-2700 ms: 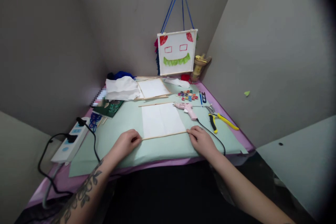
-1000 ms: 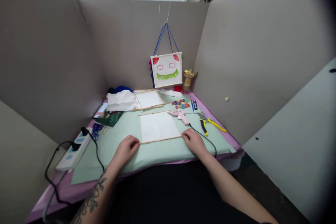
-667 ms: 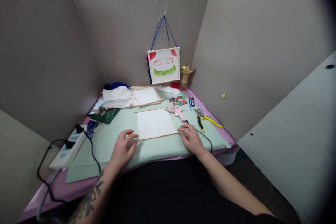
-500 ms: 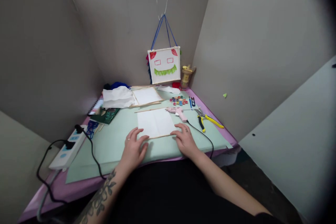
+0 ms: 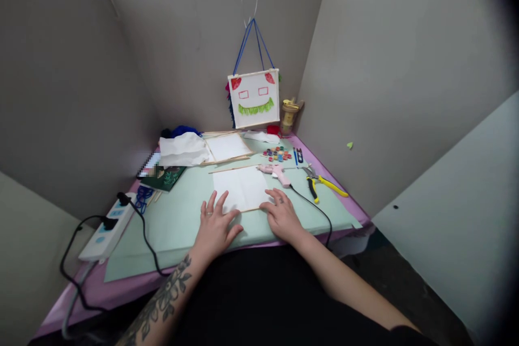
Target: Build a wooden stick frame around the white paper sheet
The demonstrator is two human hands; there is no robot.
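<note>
A sheet of white paper (image 5: pixel 242 186) lies flat on the pale green table cover, with a thin wooden stick (image 5: pixel 251 209) along its near edge. My left hand (image 5: pixel 217 221) rests at the sheet's near left corner, fingers spread, with its fingertips on the paper. At the near right corner is my right hand (image 5: pixel 281 216), its fingers bent and touching the corner by the stick. Another stick (image 5: pixel 232 170) lies along the far edge. The pink glue gun (image 5: pixel 275 173) sits at the far right corner of the sheet.
Pliers with yellow handles (image 5: pixel 324 184) and paint pots (image 5: pixel 278 153) lie to the right. A framed sheet (image 5: pixel 228 147) and crumpled white paper (image 5: pixel 183 148) are behind. A power strip (image 5: pixel 107 230) stands left. A decorated panel (image 5: pixel 255 100) hangs at the back.
My left hand has moved slightly right and spread its fingers further over the paper. My right hand has shifted a little, its fingers more bent at the corner.
</note>
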